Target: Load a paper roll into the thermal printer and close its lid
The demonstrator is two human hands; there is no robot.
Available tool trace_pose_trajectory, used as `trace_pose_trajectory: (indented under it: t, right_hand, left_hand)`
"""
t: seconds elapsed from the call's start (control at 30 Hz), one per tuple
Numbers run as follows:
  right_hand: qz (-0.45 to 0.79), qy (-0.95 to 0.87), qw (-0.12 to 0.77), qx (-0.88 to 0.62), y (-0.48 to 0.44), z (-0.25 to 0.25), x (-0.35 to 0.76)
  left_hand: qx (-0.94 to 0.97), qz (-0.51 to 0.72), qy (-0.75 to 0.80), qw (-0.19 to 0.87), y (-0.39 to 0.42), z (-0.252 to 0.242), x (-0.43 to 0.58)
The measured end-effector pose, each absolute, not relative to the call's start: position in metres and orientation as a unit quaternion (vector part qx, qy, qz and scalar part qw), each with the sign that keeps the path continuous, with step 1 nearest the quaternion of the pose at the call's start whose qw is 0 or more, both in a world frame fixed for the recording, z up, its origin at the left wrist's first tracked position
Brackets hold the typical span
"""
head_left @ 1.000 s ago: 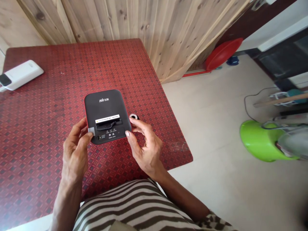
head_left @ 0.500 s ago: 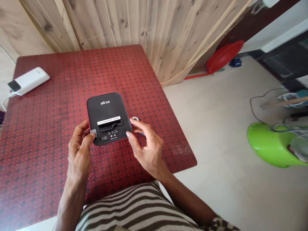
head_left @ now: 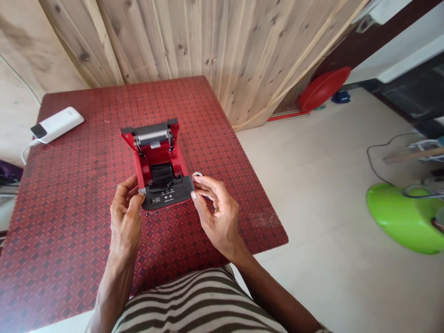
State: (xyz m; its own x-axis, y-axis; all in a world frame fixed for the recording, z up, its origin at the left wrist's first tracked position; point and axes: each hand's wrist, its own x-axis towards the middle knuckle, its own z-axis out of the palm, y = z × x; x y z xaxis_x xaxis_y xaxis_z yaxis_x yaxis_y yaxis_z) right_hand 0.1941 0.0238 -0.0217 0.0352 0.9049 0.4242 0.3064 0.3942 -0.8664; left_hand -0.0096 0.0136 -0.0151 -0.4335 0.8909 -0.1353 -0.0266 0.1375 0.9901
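Note:
A small red and black label printer (head_left: 173, 194) is between my hands over the table, its lid (head_left: 150, 131) raised and tilted back. Inside the red compartment lies something black and shiny (head_left: 162, 173); I cannot tell whether it is a roll. My left hand (head_left: 126, 215) grips the near left corner, thumb on top and fingers at the side. At the near right corner, my right hand (head_left: 219, 213) holds the edge between thumb and fingers. A small round white-rimmed item (head_left: 197, 175) shows just behind the right fingertips, partly hidden.
A white power bank (head_left: 62, 124) with a cable lies at the left of the red patterned table (head_left: 215, 134). A plank wall (head_left: 194, 41) stands behind. On the floor to the right are a green plastic stool or tub (head_left: 398, 217) and a red basin (head_left: 324, 88).
The printer's lid has swung up and back, exposing the red interior. Both hands keep their hold at the near corners. The view has shifted slightly.

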Motion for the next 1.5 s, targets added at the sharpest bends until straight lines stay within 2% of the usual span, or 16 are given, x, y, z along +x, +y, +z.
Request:
trace_pose_trajectory:
  t: [0.13,0.2,0.27,0.33,0.4,0.63,0.73,0.8,1.0,1.1,1.17,1.23,1.37,1.5]
  right_hand:
    - [0.184,-0.707,0.510,-0.454,0.041,-0.002,0.199]
    - [0.145,-0.777,0.455,-0.410,0.060,0.015,0.194]
    - [0.132,-0.856,0.327,-0.380,0.083,0.031,0.180]
    - [0.119,-0.908,0.146,-0.374,0.105,0.044,0.161]
    - [0.110,-0.924,0.032,-0.366,0.123,0.052,0.141]
    - [0.106,-0.932,-0.064,-0.341,0.149,0.056,0.114]
    - [0.109,-0.935,-0.054,-0.334,0.145,0.060,0.119]
    - [0.107,-0.935,-0.011,-0.338,0.136,0.064,0.127]
    - [0.215,-0.888,0.257,-0.316,0.113,0.078,0.186]
    - [0.275,-0.790,0.374,-0.400,0.128,0.065,0.220]
    - [0.313,-0.721,0.415,-0.459,0.144,0.044,0.234]
    - [0.353,-0.674,0.437,-0.480,0.159,0.016,0.239]
    - [0.407,-0.651,0.405,-0.498,0.173,-0.032,0.229]
    - [0.427,-0.655,0.380,-0.494,0.169,-0.050,0.218]
  left_hand:
    - [0.358,0.553,0.649,0.379,0.010,-0.030,-0.016]
    - [0.372,0.557,0.647,0.365,0.010,-0.036,-0.019]
    - [0.389,0.560,0.640,0.353,0.011,-0.039,-0.020]
    - [0.404,0.559,0.638,0.343,0.012,-0.040,-0.020]
    - [0.414,0.552,0.637,0.343,0.011,-0.037,-0.019]
    - [0.426,0.541,0.633,0.353,0.010,-0.030,-0.018]
    - [0.422,0.536,0.637,0.360,0.009,-0.030,-0.019]
    - [0.422,0.534,0.637,0.361,0.009,-0.030,-0.019]
    - [0.420,0.533,0.634,0.372,0.011,-0.032,-0.021]
    - [0.419,0.535,0.640,0.360,0.011,-0.035,-0.022]
    - [0.419,0.540,0.641,0.350,0.011,-0.038,-0.024]
    - [0.422,0.542,0.640,0.343,0.011,-0.040,-0.024]
    - [0.428,0.544,0.638,0.339,0.011,-0.045,-0.026]
    - [0.427,0.542,0.642,0.335,0.012,-0.047,-0.027]
